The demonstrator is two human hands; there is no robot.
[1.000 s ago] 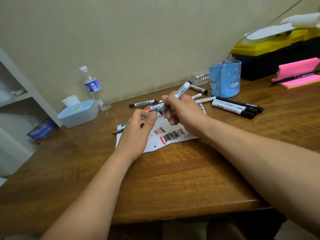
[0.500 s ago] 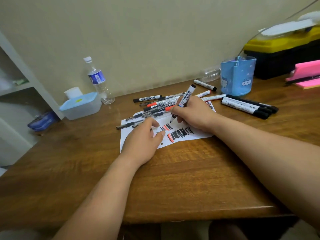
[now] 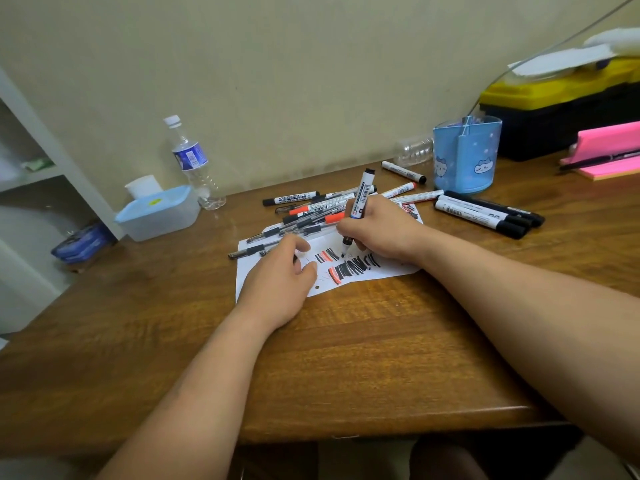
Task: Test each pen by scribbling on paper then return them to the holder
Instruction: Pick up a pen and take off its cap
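Evidently the right hand (image 3: 377, 230) clamps its fingers on a white-barrelled black marker (image 3: 359, 201), tip on the scribbled white paper (image 3: 391, 270). The left hand (image 3: 280, 282), fingers curled (whether round a cap I cannot tell), pins its nine-o'clock side against sliding. The blue plastic holder (image 3: 465, 157) waits at one o'clock.

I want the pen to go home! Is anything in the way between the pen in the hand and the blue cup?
Nothing tall. Between the marker in the right hand and the blue holder only loose markers lie flat on the table; the holder's top is open.
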